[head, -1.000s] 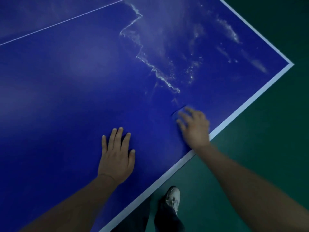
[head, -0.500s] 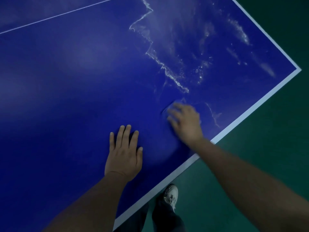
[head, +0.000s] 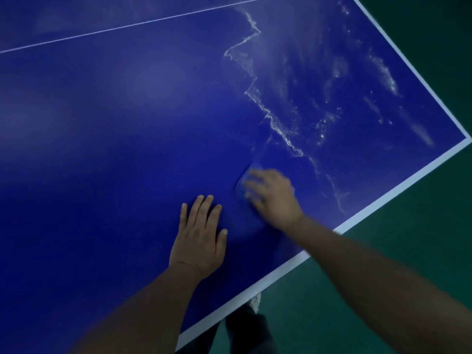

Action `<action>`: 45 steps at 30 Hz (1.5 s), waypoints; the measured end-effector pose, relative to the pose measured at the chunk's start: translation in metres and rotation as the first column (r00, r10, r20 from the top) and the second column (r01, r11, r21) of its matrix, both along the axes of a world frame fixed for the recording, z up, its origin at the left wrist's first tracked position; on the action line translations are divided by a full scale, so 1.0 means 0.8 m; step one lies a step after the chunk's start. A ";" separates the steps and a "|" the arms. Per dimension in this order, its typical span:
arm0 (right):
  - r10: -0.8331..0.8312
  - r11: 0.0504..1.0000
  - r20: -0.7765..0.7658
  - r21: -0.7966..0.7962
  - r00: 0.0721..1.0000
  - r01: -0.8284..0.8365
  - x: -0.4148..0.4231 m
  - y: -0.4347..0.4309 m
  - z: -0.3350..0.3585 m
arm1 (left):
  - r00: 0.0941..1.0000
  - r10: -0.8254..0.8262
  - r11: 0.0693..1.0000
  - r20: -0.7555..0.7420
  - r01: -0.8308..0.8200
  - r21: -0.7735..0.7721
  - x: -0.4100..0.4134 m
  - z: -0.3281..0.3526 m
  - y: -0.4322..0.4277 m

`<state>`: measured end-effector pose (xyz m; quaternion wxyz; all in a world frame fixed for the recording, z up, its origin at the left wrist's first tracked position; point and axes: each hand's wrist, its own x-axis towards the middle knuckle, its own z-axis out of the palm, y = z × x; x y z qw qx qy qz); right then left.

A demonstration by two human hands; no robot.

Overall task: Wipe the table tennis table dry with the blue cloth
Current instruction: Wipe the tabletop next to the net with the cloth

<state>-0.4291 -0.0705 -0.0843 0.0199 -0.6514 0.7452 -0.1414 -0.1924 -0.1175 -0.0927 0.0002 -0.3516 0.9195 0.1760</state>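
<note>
Right hand (head: 273,198) is down on the tabletop (head: 102,129), on top of the blue cloth (head: 244,181). The cloth is almost the same blue as the surface. All that shows of it is a rumpled edge just past the fingertips and to their left, and the rest is under the palm. The fingers are laid over the cloth and press it to the surface. The hand is smeared with blur, so I cannot tell whether the grip is curling into the fabric or lying flat on it.

Left hand (head: 198,241) sits just beside it, nearer the body. It lies palm down on bare tabletop with the fingers straight and close together and the thumb out to the right. That grip is fully relaxed and holds nothing. There's a gap of plain blue between the two hands.

Now the edges. The white border (head: 383,198) runs diagonally close by on the right hand's outer side, and the right forearm crosses over it. It meets the far edge at a corner well off to the right. Beyond the cloth, pale water streaks (head: 281,131) wander up toward that corner, with more scattered patches further right. To the left of both hands is a wide stretch of plain blue surface. It reaches up to a thin white line (head: 127,25) across the top.

Past the border is green floor (head: 408,251). A pale shoe (head: 255,301) and a dark trouser leg (head: 245,330) show just below the near edge.
</note>
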 end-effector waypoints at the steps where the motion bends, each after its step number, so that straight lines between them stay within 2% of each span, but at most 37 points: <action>1: -0.183 0.983 0.024 -0.004 0.983 0.183 -0.023 -0.018 0.005 | 1.000 0.015 1.000 0.002 -0.015 -0.006 -0.002 0.000 0.000; 3: -0.449 0.893 0.098 0.026 0.888 0.449 -0.037 -0.034 0.009 | 0.998 0.060 0.998 -0.011 -0.060 -0.013 -0.007 0.003 0.000; 5: -0.451 0.891 0.084 -0.013 0.889 0.454 -0.006 -0.028 0.007 | 0.994 0.103 0.994 -0.041 -0.104 -0.018 -0.013 0.005 -0.004; 8: -0.147 0.989 0.081 -0.007 0.986 0.149 0.064 0.001 -0.001 | 0.983 0.168 0.985 -0.071 -0.171 -0.035 -0.025 0.007 -0.014; 10: 0.056 0.998 0.077 -0.004 0.995 -0.056 0.069 0.001 -0.006 | 0.976 0.209 0.976 -0.064 -0.213 -0.053 -0.031 0.006 -0.022; 12: 0.148 0.989 0.026 -0.013 0.989 -0.148 0.027 -0.032 -0.010 | 0.972 0.228 0.971 -0.057 -0.232 -0.064 -0.038 0.005 -0.030; 14: 0.015 0.999 -0.038 -0.042 0.999 -0.017 -0.029 -0.076 -0.011 | 0.964 0.260 0.963 -0.054 -0.263 -0.058 -0.045 0.007 -0.036; 16: -0.253 0.966 0.024 -0.050 0.967 0.254 -0.080 -0.108 -0.003 | 0.952 0.303 0.951 -0.046 -0.305 -0.051 -0.052 0.010 -0.040; 18: -0.407 0.911 0.088 -0.037 0.909 0.411 -0.086 -0.116 0.001 | 0.933 0.359 0.931 -0.034 -0.360 -0.052 -0.058 0.013 -0.045; 20: -0.371 0.925 0.075 -0.057 0.926 0.375 -0.049 -0.102 0.002 | 0.904 0.428 0.902 -0.011 -0.428 -0.056 -0.065 0.014 -0.047; 23: -0.030 0.999 0.056 -0.039 0.998 0.033 0.025 -0.068 -0.004 | 0.877 0.481 0.874 0.002 -0.480 -0.072 -0.077 0.016 -0.048; 25: 0.063 0.998 0.056 -0.024 0.996 -0.061 0.015 -0.067 -0.010 | 0.884 0.467 0.882 0.007 -0.465 -0.080 -0.085 0.016 -0.049; 27: -0.046 0.998 0.034 -0.047 0.998 0.047 -0.040 -0.078 -0.012 | 0.893 0.449 0.891 0.011 -0.447 -0.074 -0.093 0.016 -0.050; 29: -0.236 0.970 0.018 -0.049 0.972 0.236 -0.104 -0.087 -0.007 | 0.893 0.449 0.892 0.018 -0.447 -0.066 -0.101 0.016 -0.049; 31: -0.304 0.952 0.071 -0.024 0.950 0.306 -0.131 -0.087 -0.002 | 0.885 0.464 0.885 0.026 -0.462 -0.062 -0.107 0.015 -0.047; 33: -0.171 0.983 0.060 -0.051 0.983 0.174 -0.108 -0.076 -0.002 | 0.868 0.495 0.868 0.029 -0.493 -0.069 -0.111 0.011 -0.048; 36: 0.206 0.978 0.080 -0.022 0.975 -0.205 -0.044 -0.061 -0.010 | 0.855 0.517 0.854 0.038 -0.512 -0.092 -0.112 0.004 -0.050; 39: 0.330 0.944 0.076 -0.033 0.941 -0.328 -0.026 -0.120 -0.013 | 0.863 0.501 0.862 0.062 -0.491 -0.122 -0.112 0.000 -0.048; 40: 0.311 0.950 0.068 -0.028 0.948 -0.310 -0.035 -0.146 -0.013 | 0.865 0.497 0.865 0.072 -0.486 -0.126 -0.112 0.000 -0.049; 43: 0.040 0.999 0.129 0.020 0.991 -0.043 -0.099 -0.203 -0.003 | 0.865 0.493 0.868 0.090 -0.483 -0.114 -0.112 0.002 -0.049; 45: -0.054 0.996 0.187 0.075 0.981 0.041 -0.141 -0.213 0.003 | 0.864 0.494 0.868 0.095 -0.485 -0.103 -0.111 0.002 -0.050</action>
